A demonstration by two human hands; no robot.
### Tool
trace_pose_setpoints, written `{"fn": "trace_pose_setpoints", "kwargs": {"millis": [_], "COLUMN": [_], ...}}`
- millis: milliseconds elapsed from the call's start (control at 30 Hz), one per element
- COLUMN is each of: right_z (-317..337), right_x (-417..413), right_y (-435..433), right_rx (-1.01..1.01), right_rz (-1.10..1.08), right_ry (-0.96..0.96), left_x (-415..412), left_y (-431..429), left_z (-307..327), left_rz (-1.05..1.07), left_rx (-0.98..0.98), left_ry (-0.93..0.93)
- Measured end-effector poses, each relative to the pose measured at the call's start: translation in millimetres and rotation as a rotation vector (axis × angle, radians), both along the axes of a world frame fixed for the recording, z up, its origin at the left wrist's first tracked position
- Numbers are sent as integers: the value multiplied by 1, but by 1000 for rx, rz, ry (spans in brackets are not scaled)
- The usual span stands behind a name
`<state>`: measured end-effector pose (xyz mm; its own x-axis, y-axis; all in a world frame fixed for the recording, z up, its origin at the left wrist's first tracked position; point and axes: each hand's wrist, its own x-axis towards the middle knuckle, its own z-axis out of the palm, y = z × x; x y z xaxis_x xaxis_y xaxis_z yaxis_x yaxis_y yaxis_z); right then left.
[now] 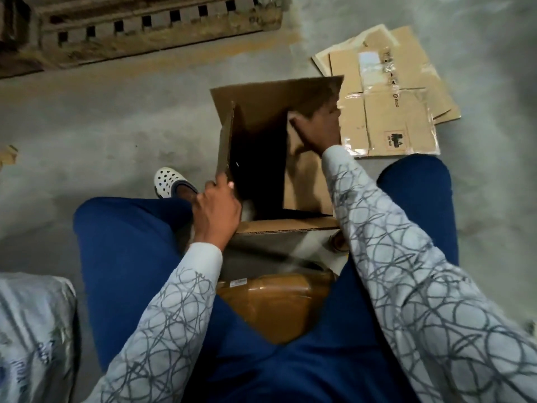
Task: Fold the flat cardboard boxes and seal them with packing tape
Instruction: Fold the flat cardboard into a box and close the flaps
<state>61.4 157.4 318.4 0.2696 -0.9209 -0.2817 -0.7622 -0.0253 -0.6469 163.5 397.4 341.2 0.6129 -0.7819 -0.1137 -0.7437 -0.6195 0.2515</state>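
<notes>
Early stage: one box (261, 112) is popped open into a tube on the floor (116, 126) between your knees, standing up with its mouth towards you, no flaps closed that I can see, no tape on it yet. Your left hand (218, 210) grips the near edge of the left wall, fingers (220, 184) curled round the cardboard. Your right hand (318, 135) is down inside against the right inner panel, fingers look mostly straight and pressing flat, a bit blurred. Still left, by my read: square it up, fold the flaps, tape the seam, then the rest. The flat cardboard boxes (389, 112) lie stacked on the floor just beyond the box to the right: brown corrugated board, creased, with shiny strips of old clear tape and a small printed label. The open box is plain matte brown, its fluted edge showing on the near wall. A small round brown thing (338, 242) sits by your right forearm, maybe a tape roll, can't tell. A glossy brown wrapped package (276, 301) lies between your thighs
</notes>
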Motion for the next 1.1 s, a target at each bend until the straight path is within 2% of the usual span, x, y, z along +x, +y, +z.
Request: {"fn": "trace_pose_setpoints", "kwargs": {"millis": [67,133,167,300,367,433,500,567,633,700,733,800,867,967,1033,1100], "right_z": [-21,-40,-51,-66,-79,-54,-38,-16,-5,-2,1,3,1,-4,-14,-36], "right_x": [-10,-19,-23,-37,-48,-57,-63,-67,-73,-76,-75,-72,-73,-82,-82,-80], "right_y": [26,46,51,52,31,28,32,37,34,33,35,39,41,36,33,41], "right_rx": [9,130,169,210,256,303,137,-120,-261,-257,-186,-1,112,230,192,42], "right_rz": [142,235,247,99,-18,-209,-234,-148,4,192,290,429,428,211,118,96], "right_ry": [105,217,192,-188,-347,-471,-483,-441,-297,52,218,368,336,135,35,15], "left_x": [-5,-9,-11,-21,-18,-8,1,7,11,14,14,18,25,35,38,38], "left_y": [-13,-29,-36,-40,-34,-27,-21,-21,-29,-38,-43,-51,-54,-54,-49,-40], "left_z": [-1,-5,-8,-8,2,9,10,5,3,6,8,7,-4,-29,-53,-79], "left_rz": [-19,-24,-45,-306,-338,-413,-468,-456,-415,-365,-346,-327,-340,-388,-436,-424], "left_rx": [34,139,229,646,723,784,808,673,502,409,362,289,306,281,266,282], "left_ry": [15,72,130,454,735,890,807,656,541,404,305,118,35,-6,3,78]}}
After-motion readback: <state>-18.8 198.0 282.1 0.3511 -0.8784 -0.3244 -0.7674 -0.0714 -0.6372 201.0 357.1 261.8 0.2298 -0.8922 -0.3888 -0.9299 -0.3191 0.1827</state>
